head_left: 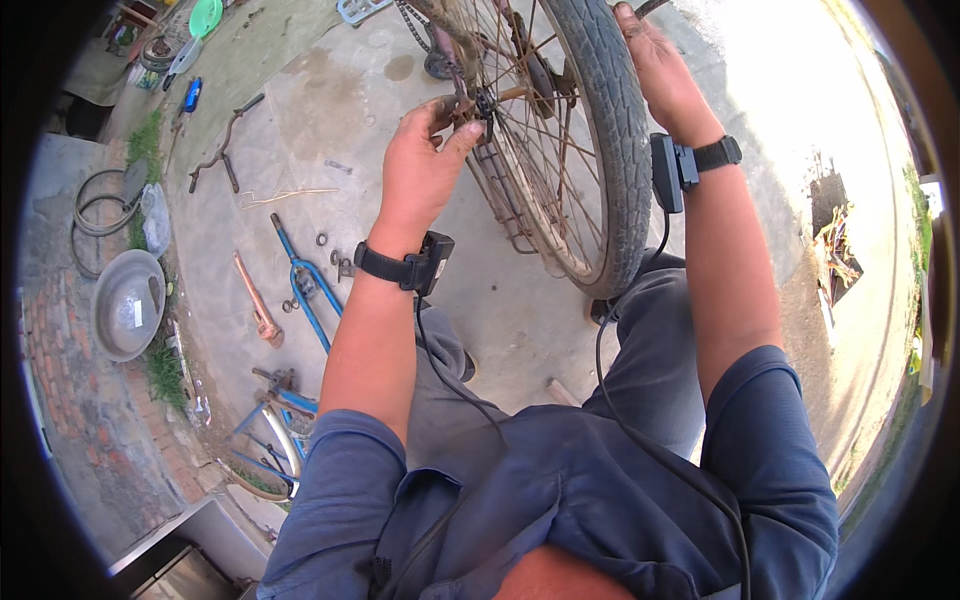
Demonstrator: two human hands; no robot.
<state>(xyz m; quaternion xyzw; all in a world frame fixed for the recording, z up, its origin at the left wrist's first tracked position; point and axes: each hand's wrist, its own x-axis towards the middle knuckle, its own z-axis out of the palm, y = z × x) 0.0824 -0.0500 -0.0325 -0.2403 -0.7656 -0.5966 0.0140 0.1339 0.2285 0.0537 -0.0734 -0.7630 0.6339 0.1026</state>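
Observation:
A bicycle wheel [628, 150] with a worn dark tyre and rusty spokes stands upright in front of me. At its left side, my left hand [420, 155] pinches a rusty part [464, 106] by the hub [484, 103] between thumb and fingers. My right hand [665, 75] is on the other side, close against the tyre, its fingertips near the upper edge. A dark rod [652, 5] shows beside those fingers; what they hold is mostly hidden. Part of a rusty frame and a chain [412, 22] shows beyond the wheel.
On the concrete to the left lie a pipe wrench [258, 300], a blue bicycle fork [302, 275], a handlebar [226, 150] and small rings [321, 240]. Blue frame parts [285, 400] lie nearer. A metal basin [128, 305] stands by the brick edge. Cables run from both wrist straps.

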